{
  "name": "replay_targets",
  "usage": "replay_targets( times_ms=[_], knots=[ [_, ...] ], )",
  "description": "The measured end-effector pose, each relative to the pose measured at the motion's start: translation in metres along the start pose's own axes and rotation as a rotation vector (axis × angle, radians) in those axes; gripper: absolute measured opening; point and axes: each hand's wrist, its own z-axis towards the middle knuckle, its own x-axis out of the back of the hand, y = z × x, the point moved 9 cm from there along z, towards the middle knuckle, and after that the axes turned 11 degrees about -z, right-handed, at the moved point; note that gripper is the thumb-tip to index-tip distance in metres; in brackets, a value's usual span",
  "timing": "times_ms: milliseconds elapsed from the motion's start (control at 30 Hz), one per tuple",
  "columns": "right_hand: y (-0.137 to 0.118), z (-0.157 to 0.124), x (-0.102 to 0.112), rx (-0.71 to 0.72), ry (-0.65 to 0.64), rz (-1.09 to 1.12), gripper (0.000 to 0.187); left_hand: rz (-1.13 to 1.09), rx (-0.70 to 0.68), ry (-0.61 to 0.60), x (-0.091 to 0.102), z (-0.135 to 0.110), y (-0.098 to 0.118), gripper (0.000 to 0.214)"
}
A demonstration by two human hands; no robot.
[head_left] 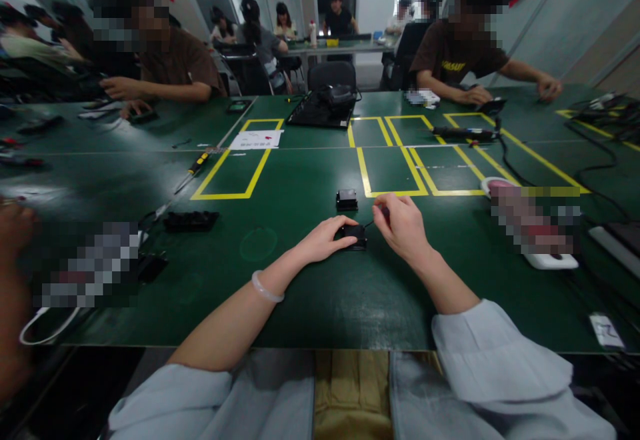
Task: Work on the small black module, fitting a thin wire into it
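My left hand (327, 237) rests on the green table, thumb and fingers closed on the sides of a small black box-like part (355, 234). To its right, my right hand (403, 223) is pinched on a thin dark strand (369, 225) that runs down to the part's corner. Whether this strand is a cable or a slim tool I cannot tell. Just beyond my left fingers sits a second small black block (347, 198), apart from both hands.
Yellow tape outlines (395, 193) mark the green table (300, 307). A black strip-shaped piece (191, 221) and a yellow-black screwdriver (199, 163) lie left. A phone in a white case (553, 261) lies right. Co-workers (463, 50) sit opposite; a black laptop-like slab (320, 110) lies farther back.
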Motion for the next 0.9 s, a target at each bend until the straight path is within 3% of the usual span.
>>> replay_targets(
  times_ms=[900],
  knots=[
    [-0.0014,-0.0007,0.0001,-0.001,-0.003,0.002,0.010,0.005,-0.005,0.001,0.0000,-0.0005,-0.0001,0.037]
  ],
)
